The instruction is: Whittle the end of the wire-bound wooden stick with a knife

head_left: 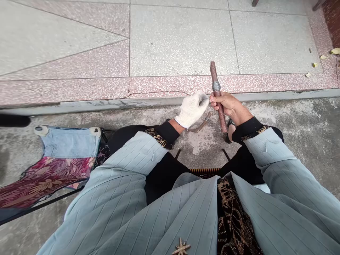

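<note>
My bare right hand (225,103) is wrapped round a short reddish-brown wooden stick (222,122), held nearly upright. A band of grey-blue wire or cord (216,86) is wound round the stick above my fingers. Close against that hand, on its left, is my left hand (193,108) in a white knitted glove. Its fingers are pinched together near the right thumb, and whatever lies between them is too small to make out. Below the hands, a bent brown tool or branch piece (200,126) rests on the concrete, partly covered by the glove.
A raised terrazzo step (183,42) with a cracked pink border runs across in front. At left stands a folding seat of denim and floral cloth (70,141). Beneath me is a woven stool (205,171). Fallen leaves (315,64) lie at the far right.
</note>
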`<state>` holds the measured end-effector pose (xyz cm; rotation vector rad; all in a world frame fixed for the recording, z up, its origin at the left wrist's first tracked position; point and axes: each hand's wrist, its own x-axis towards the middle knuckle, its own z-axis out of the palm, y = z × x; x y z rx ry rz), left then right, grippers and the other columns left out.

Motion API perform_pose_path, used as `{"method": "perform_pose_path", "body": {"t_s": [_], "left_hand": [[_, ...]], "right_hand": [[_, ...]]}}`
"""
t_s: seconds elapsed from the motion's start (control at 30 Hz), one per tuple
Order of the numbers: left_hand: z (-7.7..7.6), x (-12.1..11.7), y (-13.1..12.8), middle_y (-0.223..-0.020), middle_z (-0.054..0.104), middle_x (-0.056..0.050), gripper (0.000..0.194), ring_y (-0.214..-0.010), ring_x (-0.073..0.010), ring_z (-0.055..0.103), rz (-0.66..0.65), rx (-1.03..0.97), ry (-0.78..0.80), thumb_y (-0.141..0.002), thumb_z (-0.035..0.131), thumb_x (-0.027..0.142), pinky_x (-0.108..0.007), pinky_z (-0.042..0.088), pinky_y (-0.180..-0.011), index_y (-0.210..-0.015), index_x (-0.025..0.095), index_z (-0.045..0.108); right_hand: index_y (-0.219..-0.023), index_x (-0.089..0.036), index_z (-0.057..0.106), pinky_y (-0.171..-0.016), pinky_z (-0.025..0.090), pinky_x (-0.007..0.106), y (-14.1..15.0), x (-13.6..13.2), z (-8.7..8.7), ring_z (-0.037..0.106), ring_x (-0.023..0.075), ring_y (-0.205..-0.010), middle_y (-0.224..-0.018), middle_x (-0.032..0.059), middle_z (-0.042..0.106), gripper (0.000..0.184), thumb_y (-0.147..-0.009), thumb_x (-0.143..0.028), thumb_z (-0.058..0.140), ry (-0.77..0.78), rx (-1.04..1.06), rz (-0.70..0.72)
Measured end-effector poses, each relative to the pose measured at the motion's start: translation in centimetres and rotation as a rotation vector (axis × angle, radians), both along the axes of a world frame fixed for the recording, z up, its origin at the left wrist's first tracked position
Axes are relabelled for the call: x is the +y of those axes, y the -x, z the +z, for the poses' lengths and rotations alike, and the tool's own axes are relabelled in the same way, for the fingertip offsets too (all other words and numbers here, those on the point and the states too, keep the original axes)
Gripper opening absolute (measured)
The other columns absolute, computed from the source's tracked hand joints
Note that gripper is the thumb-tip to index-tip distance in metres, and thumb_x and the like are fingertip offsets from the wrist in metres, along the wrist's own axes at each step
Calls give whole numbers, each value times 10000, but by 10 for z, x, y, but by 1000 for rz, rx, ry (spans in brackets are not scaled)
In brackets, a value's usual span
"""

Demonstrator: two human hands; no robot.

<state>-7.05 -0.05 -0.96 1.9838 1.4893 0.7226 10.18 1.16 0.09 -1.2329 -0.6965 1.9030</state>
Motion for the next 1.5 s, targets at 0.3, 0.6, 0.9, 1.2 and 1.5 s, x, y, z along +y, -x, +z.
{"method": "perform_pose_path", "body": {"t_s": [0.3,0.6,0.9,1.2,1.5], "left_hand": [[10,-2,1,-904,750,-26,147,-858,-167,668,19,-195,78,-919,615,292,-305,512,-865,-964,170,683],[8,2,-4,-609,653,13,48,-562,-118,613,28,-648,359,-860,608,174,-265,501,-623,-813,169,599],[8,-2,-6,-507,539,30,260,-444,-90,518,-71,-1211,806,-961,557,158,-239,433,-517,-702,168,524],[26,-24,-13,-459,283,82,260,-377,-58,226,-96,-1272,1023,-985,469,149,-218,262,-458,-735,180,531],[8,-15,-9,-518,402,73,159,-385,-43,270,-198,-1177,888,-894,637,313,-211,229,-421,-825,174,603]], "right_hand": [[-834,-166,519,-418,341,144,1,1,-4,526,69,-547,-637,-47,565,393,-680,-100,873,-98,42,-22],[-893,-200,516,-506,408,209,0,3,-10,514,94,-618,-760,-21,595,366,-710,-216,832,-405,-134,32],[-957,-220,515,-860,516,406,6,8,-24,570,187,-846,-903,20,604,197,-827,-239,661,-839,-570,52],[-892,-240,546,-836,507,363,5,-4,2,556,226,-944,-915,30,592,254,-763,-187,758,-610,-439,39],[-867,-231,546,-840,498,358,-3,-2,17,549,216,-937,-882,21,580,240,-767,-105,724,-627,-484,-22]]}}
